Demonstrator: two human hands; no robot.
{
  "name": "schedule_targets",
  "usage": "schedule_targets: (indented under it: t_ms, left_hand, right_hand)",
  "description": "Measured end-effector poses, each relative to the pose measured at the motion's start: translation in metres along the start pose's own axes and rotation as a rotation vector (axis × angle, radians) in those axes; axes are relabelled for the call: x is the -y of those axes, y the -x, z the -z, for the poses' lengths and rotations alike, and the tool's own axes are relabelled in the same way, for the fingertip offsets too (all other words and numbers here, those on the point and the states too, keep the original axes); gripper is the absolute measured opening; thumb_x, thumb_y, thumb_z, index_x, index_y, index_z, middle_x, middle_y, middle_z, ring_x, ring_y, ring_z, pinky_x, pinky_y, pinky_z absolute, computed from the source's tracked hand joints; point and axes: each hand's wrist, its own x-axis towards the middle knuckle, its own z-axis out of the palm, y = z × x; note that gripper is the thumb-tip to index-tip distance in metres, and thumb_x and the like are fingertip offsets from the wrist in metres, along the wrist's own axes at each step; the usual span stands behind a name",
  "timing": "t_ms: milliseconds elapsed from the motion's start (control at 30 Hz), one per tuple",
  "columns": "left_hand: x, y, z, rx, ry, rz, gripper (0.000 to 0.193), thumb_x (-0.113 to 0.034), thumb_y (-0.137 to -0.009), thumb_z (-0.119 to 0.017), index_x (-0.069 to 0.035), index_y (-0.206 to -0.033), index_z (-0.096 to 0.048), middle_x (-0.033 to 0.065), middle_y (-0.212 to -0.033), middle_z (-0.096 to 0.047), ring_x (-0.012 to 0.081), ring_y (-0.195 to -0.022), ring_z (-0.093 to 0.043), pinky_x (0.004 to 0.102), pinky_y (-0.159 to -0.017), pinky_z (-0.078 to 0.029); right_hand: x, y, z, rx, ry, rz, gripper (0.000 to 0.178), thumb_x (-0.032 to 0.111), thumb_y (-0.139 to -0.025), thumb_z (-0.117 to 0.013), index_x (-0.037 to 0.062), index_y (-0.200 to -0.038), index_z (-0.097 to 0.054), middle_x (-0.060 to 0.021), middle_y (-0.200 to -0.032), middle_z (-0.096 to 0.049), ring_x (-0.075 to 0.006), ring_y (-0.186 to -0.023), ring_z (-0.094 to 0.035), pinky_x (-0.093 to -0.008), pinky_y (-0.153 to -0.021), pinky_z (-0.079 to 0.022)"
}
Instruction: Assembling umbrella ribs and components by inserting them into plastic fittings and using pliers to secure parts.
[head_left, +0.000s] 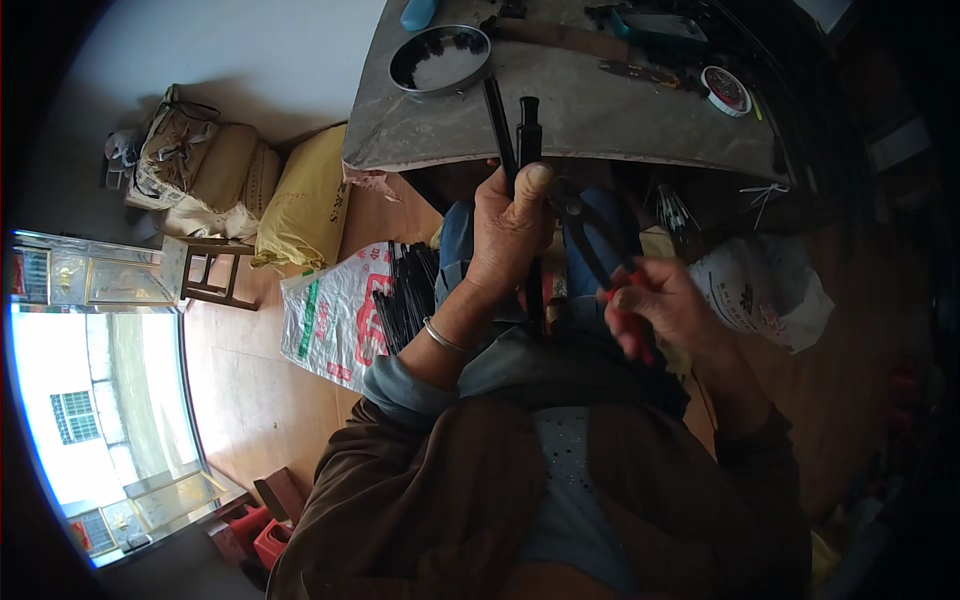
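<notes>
My left hand (510, 230) is closed around two slim black rods, held roughly upright above my lap. One black rod (499, 120) has a plain end; the other, a thicker black rod (529, 130), is topped by a stepped, flared tip. My right hand (665, 310) grips the red handles of a pair of pincers (592, 238). The dark head of the pincers is beside my left thumb, close to the rods; whether the jaws touch anything cannot be made out. Below my left hand, a dark length (535, 295) runs down toward my lap.
Ahead stands a grey-covered table (400, 130) with a round metal dish (440, 60), a knife (640, 72) and a small round tin (726, 91). Many black rods (405, 300) lie on a plastic sack (335, 310) at left. A white bag (765, 290) sits at right.
</notes>
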Motion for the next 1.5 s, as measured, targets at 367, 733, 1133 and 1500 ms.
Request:
schedule_targets:
  t_ms: [367, 733, 1133, 1500]
  left_hand:
    - [-0.017, -0.001, 0.004, 0.080, -0.062, 0.029, 0.051, -0.050, -0.098, -0.040, -0.001, -0.101, -0.055, 0.0022, -0.058, -0.050, 0.0104, -0.044, -0.047, 0.0236, -0.042, -0.040]
    - [-0.014, -0.001, -0.003, -0.006, -0.049, -0.024, 0.043, -0.045, -0.097, -0.050, -0.005, -0.085, -0.060, -0.0022, -0.055, -0.049, 0.0047, -0.041, -0.043, 0.0206, -0.038, -0.031]
    - [-0.020, 0.004, -0.002, 0.047, -0.016, 0.003, 0.043, -0.042, -0.098, -0.047, -0.002, -0.086, -0.059, -0.0014, -0.055, -0.050, 0.0058, -0.038, -0.043, 0.0204, -0.037, -0.031]
    - [-0.014, 0.000, -0.005, 0.061, -0.046, -0.010, 0.053, -0.051, -0.098, -0.040, -0.001, -0.094, -0.058, 0.0007, -0.053, -0.046, 0.0075, -0.039, -0.040, 0.0224, -0.038, -0.032]
  right_hand:
    - [0.007, 0.000, 0.008, -0.217, 0.901, 0.396, 0.036, 0.003, -0.088, -0.052, -0.0018, -0.123, -0.047, -0.0075, -0.101, -0.060, -0.0100, -0.090, -0.058, -0.0264, -0.075, -0.048]
    - [0.027, 0.008, 0.004, -0.131, 0.846, 0.066, 0.045, 0.005, -0.083, -0.060, -0.0003, -0.126, -0.046, -0.0099, -0.102, -0.060, -0.0153, -0.085, -0.062, -0.0287, -0.073, -0.053]
    - [0.035, 0.007, 0.016, 0.082, 0.734, -0.010, 0.027, 0.006, -0.083, -0.060, -0.0007, -0.108, -0.050, -0.0110, -0.093, -0.062, -0.0124, -0.066, -0.063, -0.0277, -0.058, -0.053]
    - [0.023, 0.006, 0.032, 0.349, 0.034, -0.217, 0.036, 0.023, -0.081, -0.071, 0.0013, -0.101, -0.051, -0.0048, -0.075, -0.060, -0.0114, -0.054, -0.058, -0.0237, -0.050, -0.050]
